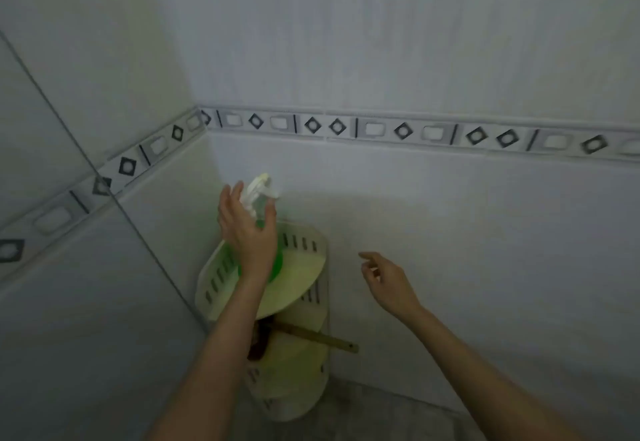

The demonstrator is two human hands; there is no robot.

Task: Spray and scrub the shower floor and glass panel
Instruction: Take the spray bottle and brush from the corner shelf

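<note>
Tiled wall (415,59) of a shower corner, glass panel (41,302) at 9 o'clock. The green spray bottle (259,191) stands on the top tier of the corner shelf (308,264). The left hand (246,229) brackets the bottle's neck with fingers straight and apart; contact is unclear through blur. The right hand (388,281), at 3 o'clock, is loosely curled and empty. Risk: a glancing grab topples the bottle off its tier.

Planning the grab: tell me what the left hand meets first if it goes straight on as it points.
The left hand meets the spray bottle on the corner shelf, probably at its white trigger neck; depth is unclear.
</note>
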